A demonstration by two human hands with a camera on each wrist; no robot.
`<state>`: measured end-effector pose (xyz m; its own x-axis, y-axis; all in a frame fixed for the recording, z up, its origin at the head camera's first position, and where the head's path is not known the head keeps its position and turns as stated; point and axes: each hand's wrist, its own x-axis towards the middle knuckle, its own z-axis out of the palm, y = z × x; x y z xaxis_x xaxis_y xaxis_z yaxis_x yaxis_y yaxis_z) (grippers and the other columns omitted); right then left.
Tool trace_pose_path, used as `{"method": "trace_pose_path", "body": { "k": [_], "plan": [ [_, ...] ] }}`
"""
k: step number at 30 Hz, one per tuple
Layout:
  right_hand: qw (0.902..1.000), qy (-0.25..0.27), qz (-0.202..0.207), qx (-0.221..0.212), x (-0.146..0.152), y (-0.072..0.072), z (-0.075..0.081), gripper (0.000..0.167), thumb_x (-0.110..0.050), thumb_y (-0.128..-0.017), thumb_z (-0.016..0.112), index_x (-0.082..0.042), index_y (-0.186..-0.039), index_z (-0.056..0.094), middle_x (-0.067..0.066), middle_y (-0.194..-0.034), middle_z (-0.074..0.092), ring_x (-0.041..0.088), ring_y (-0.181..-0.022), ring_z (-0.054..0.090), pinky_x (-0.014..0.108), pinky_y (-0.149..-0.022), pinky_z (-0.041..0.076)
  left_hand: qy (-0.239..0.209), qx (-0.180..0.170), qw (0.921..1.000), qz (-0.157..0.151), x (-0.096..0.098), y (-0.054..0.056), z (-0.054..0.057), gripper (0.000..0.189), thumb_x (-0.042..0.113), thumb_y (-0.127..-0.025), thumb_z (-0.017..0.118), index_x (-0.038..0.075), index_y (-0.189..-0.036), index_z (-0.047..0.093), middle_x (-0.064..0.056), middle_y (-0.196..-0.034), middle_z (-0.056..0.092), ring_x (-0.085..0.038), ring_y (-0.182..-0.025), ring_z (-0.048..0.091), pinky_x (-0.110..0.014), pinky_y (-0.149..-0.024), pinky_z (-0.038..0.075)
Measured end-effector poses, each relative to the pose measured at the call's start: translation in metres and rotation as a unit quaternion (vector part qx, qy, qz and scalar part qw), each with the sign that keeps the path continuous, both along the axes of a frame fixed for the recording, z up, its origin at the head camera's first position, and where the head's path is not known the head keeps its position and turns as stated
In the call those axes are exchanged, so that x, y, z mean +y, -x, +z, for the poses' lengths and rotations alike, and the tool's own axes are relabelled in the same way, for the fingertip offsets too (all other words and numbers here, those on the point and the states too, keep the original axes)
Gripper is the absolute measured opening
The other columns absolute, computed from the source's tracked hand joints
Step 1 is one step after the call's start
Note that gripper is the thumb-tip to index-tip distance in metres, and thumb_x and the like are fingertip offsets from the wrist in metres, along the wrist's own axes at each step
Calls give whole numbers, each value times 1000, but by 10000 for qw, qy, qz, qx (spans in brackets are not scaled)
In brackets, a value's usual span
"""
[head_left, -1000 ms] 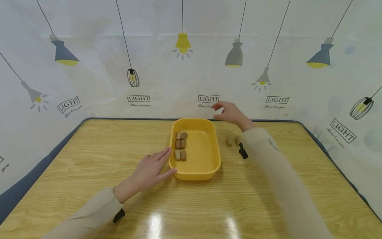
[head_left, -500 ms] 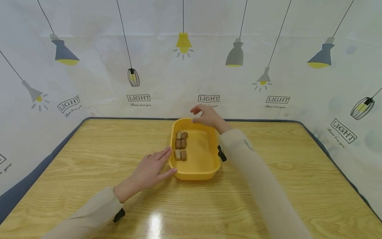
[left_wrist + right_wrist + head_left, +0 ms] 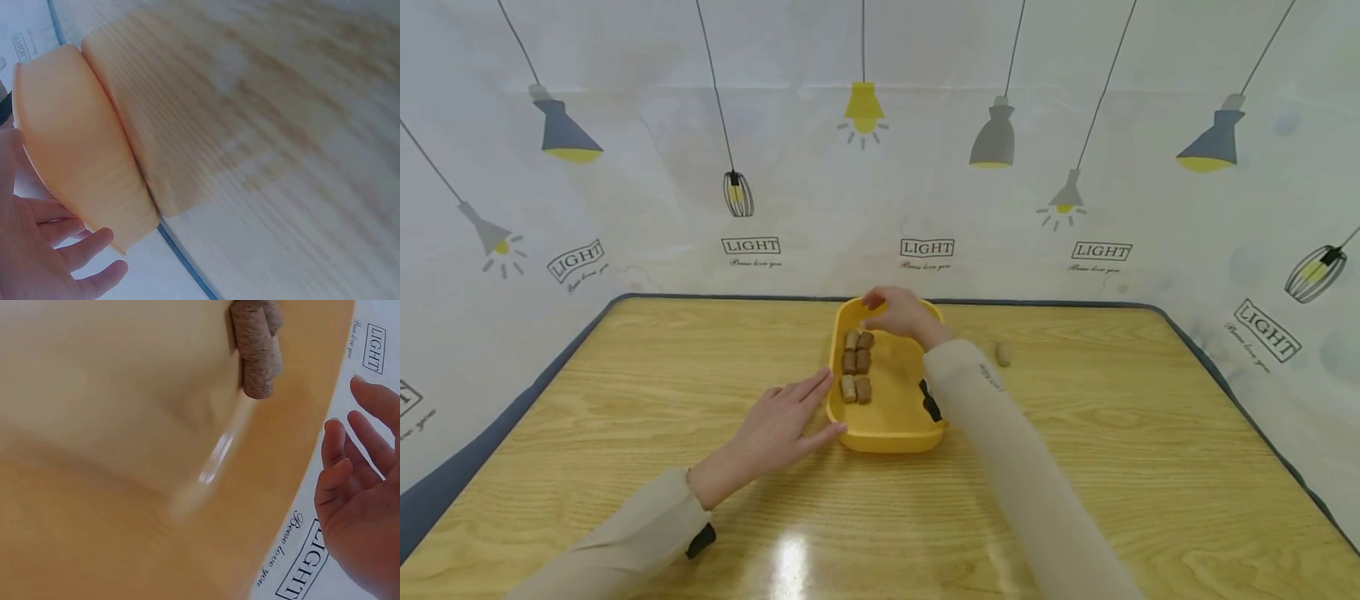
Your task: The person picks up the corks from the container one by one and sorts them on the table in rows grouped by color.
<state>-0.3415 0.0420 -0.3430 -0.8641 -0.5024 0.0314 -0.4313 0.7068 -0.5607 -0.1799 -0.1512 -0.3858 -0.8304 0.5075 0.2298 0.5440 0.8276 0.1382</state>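
Observation:
A yellow plastic tray point(image 3: 891, 444) stands on the wooden table. Along its left side several small cork stoppers point(image 3: 857, 362) lie in two columns, some light and some darker brown. My left hand point(image 3: 771, 433) rests against the tray's left rim with fingers extended; the left wrist view shows its fingers point(image 3: 84, 250) beside the tray's outer wall. Over the tray's far end hovers my right hand point(image 3: 898, 315), loosely curved. In the right wrist view, that hand's thumb and fingers point(image 3: 369, 394) are apart, and I see nothing between them.
One light cork point(image 3: 1003, 353) lies on the table to the right of the tray, just past my right sleeve point(image 3: 1000, 442). The sleeve covers part of the tray's right side. A printed backdrop point(image 3: 820, 192) rises behind the table's far edge.
My right hand has moved left and slightly down, from beyond the tray's right side to above its far end. The left hand and the corks in the tray have stayed put.

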Motion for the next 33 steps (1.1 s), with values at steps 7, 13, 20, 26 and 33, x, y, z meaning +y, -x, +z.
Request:
{"method": "trace_pose_path", "body": {
  "k": [7, 13, 20, 26, 33],
  "plan": [
    [9998, -45, -95, -158, -9, -1, -14, 35, -16, -81, 63, -4, -114, 56, 9, -111, 55, 22, -104, 48, 32, -89, 35, -47, 87, 9999, -41, 0, 0, -1, 70, 54, -87, 42, 4, -136, 33, -10, -138, 33, -30, -112, 44, -49, -85, 35],
    [9993, -68, -166, -316, -16, 1, -24, 36, -12, -79, 62, -6, -114, 56, 8, -113, 55, 20, -103, 48, 31, -89, 36, -51, 135, 9999, -42, -1, 0, -1, 70, 54, -87, 41, 5, -136, 33, -10, -137, 33, -29, -112, 44, -49, -85, 35],
    [9994, -247, -118, -213, -20, -1, -30, 38, -11, -81, 62, -3, -117, 55, 11, -117, 53, 22, -108, 46, 32, -92, 33, -34, 119, 9999, -43, -1, 0, -1, 71, 56, -87, 39, 5, -136, 34, -9, -138, 33, -29, -113, 43, -49, -85, 35],
    [9994, -282, -144, -134, -23, -2, -36, 40, -12, -82, 61, -3, -120, 53, 10, -119, 52, 22, -110, 45, 32, -93, 32, -35, 154, 9999, -50, -1, 1, -2, 70, 55, -87, 40, 5, -136, 34, -9, -138, 33, -29, -112, 44, -49, -85, 35],
    [9992, -278, -106, -258, -27, -2, -41, 40, -11, -84, 58, -3, -122, 51, 10, -121, 51, 21, -109, 47, 31, -92, 33, -69, 114, 9999, -44, -1, 0, -1, 70, 54, -87, 41, 4, -135, 35, -9, -138, 33, -30, -112, 44, -50, -85, 35]
  ]
}}
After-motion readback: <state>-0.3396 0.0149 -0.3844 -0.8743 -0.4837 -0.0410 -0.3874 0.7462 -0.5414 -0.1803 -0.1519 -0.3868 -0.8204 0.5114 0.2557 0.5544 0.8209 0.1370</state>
